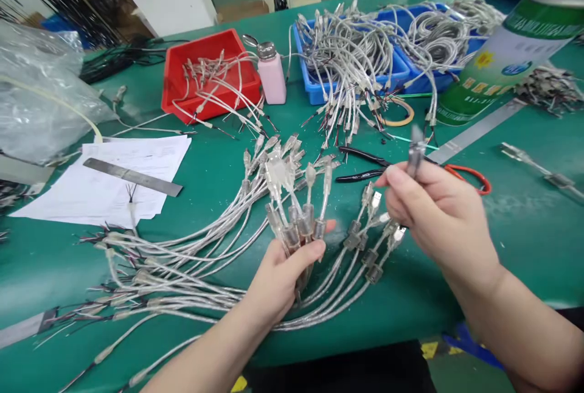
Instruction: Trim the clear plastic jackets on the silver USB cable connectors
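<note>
My left hand is closed around a bunch of clear-jacketed USB cables, gripping them just below their grey ferrite beads, with the plugs pointing up. My right hand is raised to the right, its thumb and fingers pinching a small greyish, blurred piece; what it is I cannot make out. Behind the held bunch lie more USB cables, their stripped wire ends spread to the left. Several other USB plugs rest on the table between my hands. Black-handled pliers lie just beyond my right hand.
Cables fill a red bin and blue bins at the back. A pink pump bottle stands between them. At right is a large green-and-white can. A steel ruler lies on papers at left.
</note>
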{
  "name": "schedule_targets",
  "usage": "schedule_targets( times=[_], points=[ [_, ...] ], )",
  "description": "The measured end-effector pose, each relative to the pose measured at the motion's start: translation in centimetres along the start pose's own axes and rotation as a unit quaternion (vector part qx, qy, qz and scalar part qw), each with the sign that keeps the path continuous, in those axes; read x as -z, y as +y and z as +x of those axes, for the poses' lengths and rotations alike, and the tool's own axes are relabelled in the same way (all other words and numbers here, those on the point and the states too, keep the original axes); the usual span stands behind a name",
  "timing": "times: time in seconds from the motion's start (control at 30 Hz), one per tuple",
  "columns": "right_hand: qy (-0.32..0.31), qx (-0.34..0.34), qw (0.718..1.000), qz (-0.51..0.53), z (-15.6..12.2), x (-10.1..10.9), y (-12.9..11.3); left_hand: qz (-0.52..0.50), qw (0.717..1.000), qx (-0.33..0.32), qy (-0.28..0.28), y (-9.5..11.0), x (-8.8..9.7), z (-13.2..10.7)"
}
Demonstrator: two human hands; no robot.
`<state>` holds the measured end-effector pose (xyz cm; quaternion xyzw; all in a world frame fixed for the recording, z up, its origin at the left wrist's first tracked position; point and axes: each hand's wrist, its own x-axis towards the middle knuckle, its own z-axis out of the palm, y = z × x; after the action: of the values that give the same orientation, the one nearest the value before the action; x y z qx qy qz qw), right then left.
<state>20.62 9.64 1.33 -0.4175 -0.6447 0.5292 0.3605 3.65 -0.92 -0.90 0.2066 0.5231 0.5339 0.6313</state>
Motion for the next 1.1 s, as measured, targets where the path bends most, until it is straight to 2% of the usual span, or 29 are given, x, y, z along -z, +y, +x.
schedule_targets(
  times=[0.17, 0.23, 0.47, 0.83, 1.0, 1.1],
  points=[
    [-0.158, -0.084, 0.982, 0.056, -0.1, -1.1, 0.3, -0.013, 1.000, -0.010, 0.015, 0.0, 0.1, 0.3],
    [-0.186, -0.104, 0.972, 0.094, -0.2, -1.8, 0.6, -0.013, 1.000, -0.006, 0.010, 0.0, 0.1, 0.3],
    [-0.132, -0.084, 0.976, 0.154, 0.0, -2.4, 1.3, 0.010, 0.996, 0.033, -0.081, 0.4, 0.2, -0.1],
    [-0.103, -0.069, 0.979, 0.164, 0.0, -3.0, 1.4, -0.048, 0.992, 0.049, -0.107, 0.5, 0.0, -0.4],
    [-0.080, -0.053, 0.989, 0.117, -0.2, -2.9, 1.3, -0.045, 0.995, 0.043, -0.078, 0.5, -0.2, -0.5],
    [-0.076, -0.050, 0.993, 0.075, -0.3, -2.9, 1.2, -0.059, 0.993, 0.051, -0.084, 0.4, -0.3, -0.4]
  ],
)
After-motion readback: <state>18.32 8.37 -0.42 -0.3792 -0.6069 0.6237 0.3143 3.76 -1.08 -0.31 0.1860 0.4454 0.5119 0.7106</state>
